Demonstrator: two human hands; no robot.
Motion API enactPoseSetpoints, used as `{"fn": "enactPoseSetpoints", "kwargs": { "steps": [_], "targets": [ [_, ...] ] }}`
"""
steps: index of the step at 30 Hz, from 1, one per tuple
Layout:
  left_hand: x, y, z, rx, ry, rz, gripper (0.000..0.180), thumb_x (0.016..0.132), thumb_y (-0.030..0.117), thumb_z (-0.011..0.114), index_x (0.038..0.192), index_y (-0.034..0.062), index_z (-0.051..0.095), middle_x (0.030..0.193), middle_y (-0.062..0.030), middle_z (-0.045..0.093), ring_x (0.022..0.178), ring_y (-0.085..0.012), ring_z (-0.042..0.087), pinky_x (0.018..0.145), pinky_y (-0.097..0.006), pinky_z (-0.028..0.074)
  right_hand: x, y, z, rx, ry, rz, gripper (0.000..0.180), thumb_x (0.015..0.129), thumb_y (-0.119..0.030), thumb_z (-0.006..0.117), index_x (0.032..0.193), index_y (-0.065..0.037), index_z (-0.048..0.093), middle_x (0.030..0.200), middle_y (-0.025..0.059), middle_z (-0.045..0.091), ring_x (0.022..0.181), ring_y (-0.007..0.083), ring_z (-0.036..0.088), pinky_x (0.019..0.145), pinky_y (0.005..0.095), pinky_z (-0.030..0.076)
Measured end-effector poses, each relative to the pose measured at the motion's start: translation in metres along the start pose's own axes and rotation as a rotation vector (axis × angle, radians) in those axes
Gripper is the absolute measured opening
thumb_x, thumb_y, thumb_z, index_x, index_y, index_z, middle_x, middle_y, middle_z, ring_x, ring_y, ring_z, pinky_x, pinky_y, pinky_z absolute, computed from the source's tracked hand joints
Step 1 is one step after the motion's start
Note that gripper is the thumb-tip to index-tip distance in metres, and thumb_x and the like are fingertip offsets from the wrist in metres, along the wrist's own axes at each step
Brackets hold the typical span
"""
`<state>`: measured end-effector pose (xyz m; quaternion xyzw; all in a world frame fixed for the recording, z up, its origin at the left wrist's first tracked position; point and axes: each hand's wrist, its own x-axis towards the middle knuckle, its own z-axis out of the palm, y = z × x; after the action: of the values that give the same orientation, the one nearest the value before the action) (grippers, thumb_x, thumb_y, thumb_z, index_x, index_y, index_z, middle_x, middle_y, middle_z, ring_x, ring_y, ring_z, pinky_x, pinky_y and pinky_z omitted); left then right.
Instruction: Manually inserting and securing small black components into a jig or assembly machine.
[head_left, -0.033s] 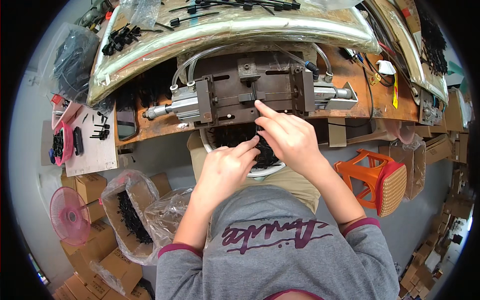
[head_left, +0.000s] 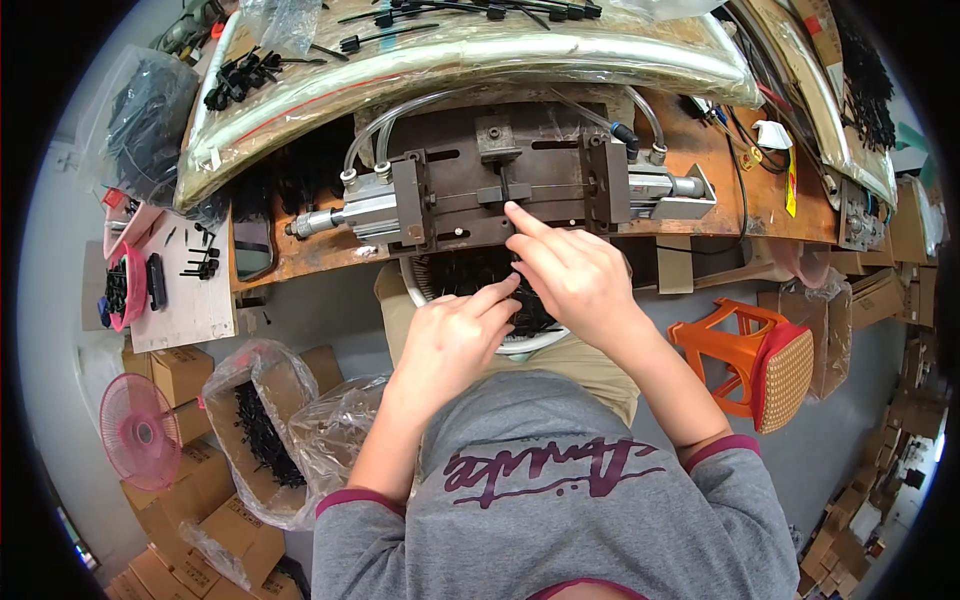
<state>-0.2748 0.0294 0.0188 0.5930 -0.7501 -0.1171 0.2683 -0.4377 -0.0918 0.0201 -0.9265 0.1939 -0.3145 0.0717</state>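
Note:
A dark metal clamping fixture lies at the front of the bench, with a cylinder on each side. In its middle a slim black plastic rod runs toward me through a small block. My right hand has its forefinger stretched onto the rod's near end, the other fingers curled around it below the fixture's front edge. My left hand is just nearer to me, its fingertips pinched together beside the right fingers. What they pinch is hidden. Beneath both hands a white basket holds black parts.
Behind the fixture a plastic-wrapped shelf carries loose black parts. Clear air hoses arch over the fixture. An orange stool stands at right. At left are a lined carton of black parts and a pink fan.
My right hand has shifted very slightly left, its forefinger still at the rod. My left hand stays almost in place.

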Motion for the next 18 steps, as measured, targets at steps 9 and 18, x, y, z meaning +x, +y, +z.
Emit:
{"fn": "enactPoseSetpoints", "kwargs": {
  "steps": [9, 18],
  "targets": [
    [-0.003, 0.003, 0.005, -0.043, 0.062, 0.019, 0.035, 0.077, 0.022, 0.08, 0.108, 0.0088, 0.071, 0.106, -0.0034, 0.072, 0.078, -0.0222, 0.071, 0.066, -0.033, 0.056, 0.011, -0.005, 0.008, -0.132, -0.073, 0.01, 0.017, 0.074, -0.01, 0.066, 0.088, -0.004, 0.06, 0.125, 0.0194, 0.068, 0.057, 0.0126, 0.064, 0.059, 0.0275, 0.048],
    [-0.004, 0.007, 0.0, -0.063, 0.178, 0.085, 0.026, 0.078, 0.016, 0.081, 0.1, 0.008, 0.073, 0.097, -0.0035, 0.075, 0.077, -0.0189, 0.072, 0.064, -0.03, 0.055, 0.045, 0.005, -0.017, 0.099, -0.204, 0.131, 0.023, 0.079, -0.019, 0.079, 0.095, -0.007, 0.067, 0.099, 0.0109, 0.073, 0.08, 0.0296, 0.072, 0.067, 0.0369, 0.057]
  ]
}}
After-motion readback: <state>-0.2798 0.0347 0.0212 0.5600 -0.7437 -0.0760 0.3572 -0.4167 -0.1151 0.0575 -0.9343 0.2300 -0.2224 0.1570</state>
